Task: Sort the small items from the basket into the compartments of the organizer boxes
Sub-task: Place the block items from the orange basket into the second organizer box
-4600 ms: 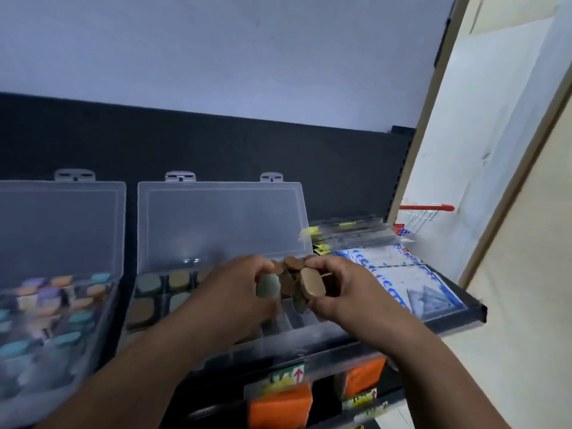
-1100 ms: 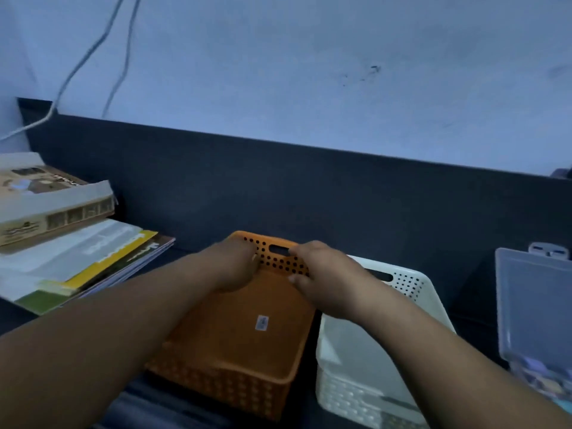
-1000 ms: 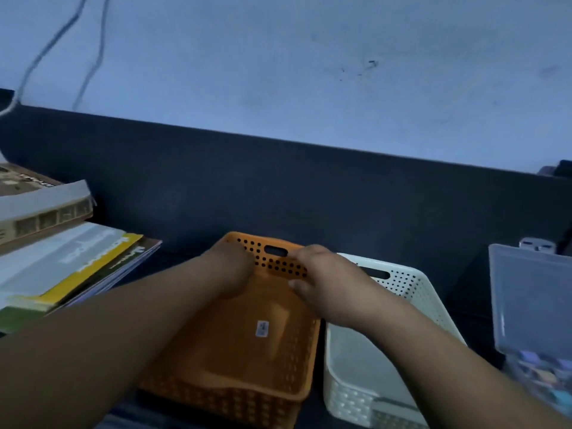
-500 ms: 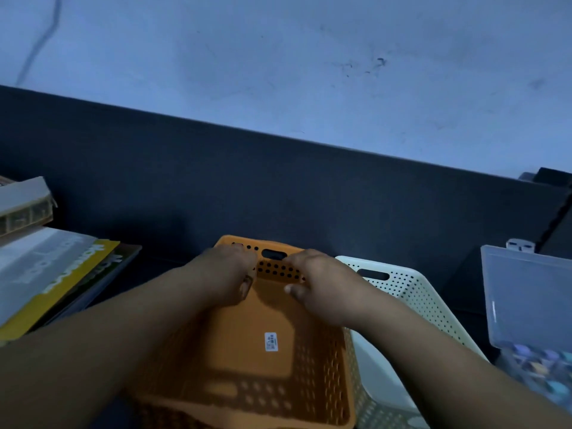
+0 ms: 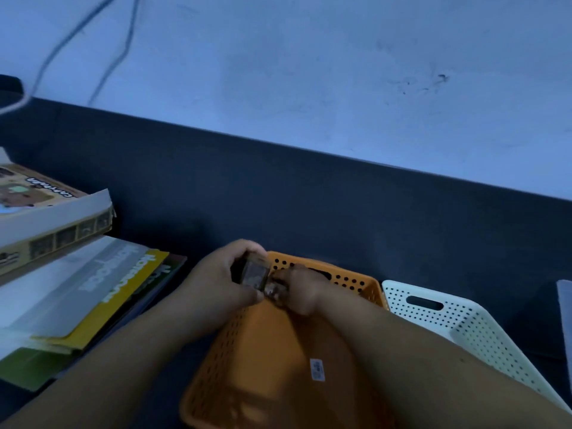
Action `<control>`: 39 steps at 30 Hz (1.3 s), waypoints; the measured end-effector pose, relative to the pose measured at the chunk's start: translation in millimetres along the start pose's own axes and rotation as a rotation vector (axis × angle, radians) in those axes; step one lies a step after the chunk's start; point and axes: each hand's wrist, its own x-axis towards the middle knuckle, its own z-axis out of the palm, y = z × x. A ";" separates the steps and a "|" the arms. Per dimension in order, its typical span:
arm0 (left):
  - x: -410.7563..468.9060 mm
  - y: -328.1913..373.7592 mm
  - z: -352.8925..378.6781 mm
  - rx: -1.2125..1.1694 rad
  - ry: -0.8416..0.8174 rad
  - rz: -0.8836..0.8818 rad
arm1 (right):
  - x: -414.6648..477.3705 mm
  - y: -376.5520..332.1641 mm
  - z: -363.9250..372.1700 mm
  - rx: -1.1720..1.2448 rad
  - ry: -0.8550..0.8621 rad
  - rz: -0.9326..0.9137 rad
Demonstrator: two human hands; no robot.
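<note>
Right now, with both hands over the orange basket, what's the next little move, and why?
Probably carry the small items rightward toward the organizer box, whose edge shows at the frame's right: the left hand and right hand grip them above the orange basket.

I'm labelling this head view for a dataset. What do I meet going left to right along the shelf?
Stack of books → left hand → small clear pack, held by both hands → right hand → white basket → clear organizer lid's edge. The orange basket lies under both hands, so I leave it unplaced.
</note>
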 end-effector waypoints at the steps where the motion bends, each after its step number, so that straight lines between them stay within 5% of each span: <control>1: -1.1 -0.4 -2.5 -0.013 0.008 -0.007 | 2.5 -0.6 1.9 0.009 -0.006 0.013; 13: 7.0 25.1 6.6 -0.190 0.003 -0.156 | -37.1 9.6 -5.7 0.114 -0.035 0.074; 19: 1.5 78.2 30.4 -0.261 0.027 -0.103 | -124.0 44.8 -42.0 0.812 0.364 -0.038; 24: -19.5 134.8 101.9 -0.362 -0.060 -0.050 | -223.1 97.3 -50.0 1.098 0.497 -0.058; 39: -191.1 306.9 404.8 -0.602 -0.550 0.026 | -579.9 277.6 32.2 0.859 0.930 0.419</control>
